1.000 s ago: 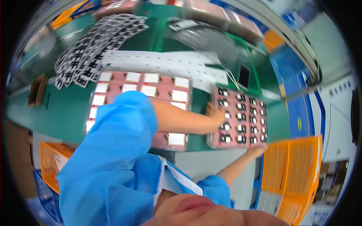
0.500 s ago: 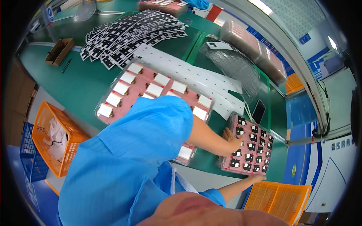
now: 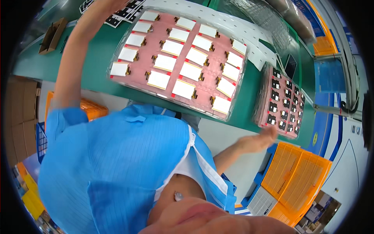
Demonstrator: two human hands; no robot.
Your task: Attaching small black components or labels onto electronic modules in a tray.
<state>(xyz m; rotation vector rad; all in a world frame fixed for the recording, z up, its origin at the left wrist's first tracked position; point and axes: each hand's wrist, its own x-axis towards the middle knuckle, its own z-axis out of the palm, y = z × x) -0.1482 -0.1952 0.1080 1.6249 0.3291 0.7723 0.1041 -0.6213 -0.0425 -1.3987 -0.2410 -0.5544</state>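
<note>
My left hand (image 3: 113,4) reaches over the far left of the table, beside a pile of black-and-white sheets (image 3: 132,11). The picture's top edge cuts off its fingers. My right hand (image 3: 260,141) hangs just off the near edge of a stack of clear trays with pink liners (image 3: 280,132) that hold small black-and-white parts. Motion blurs its fingers, and whether it touches the stack I cannot tell. Between my arms lies a larger clear tray with a pink liner (image 3: 146,54), bearing several white rectangular panels with gold-brown flex tails (image 3: 180,35).
Behind the large tray spreads a white dotted sheet (image 3: 255,54). A dark phone-like device (image 3: 290,66) lies beyond the small stack. A brown open box (image 3: 52,36) stands at left on the green tabletop (image 3: 93,66). Orange crates (image 3: 298,177) sit below right.
My left hand has left the small tray stack and swung to the far left sheets. My right hand has come off the stack's near edge. The view has shifted, baring the large tray.
</note>
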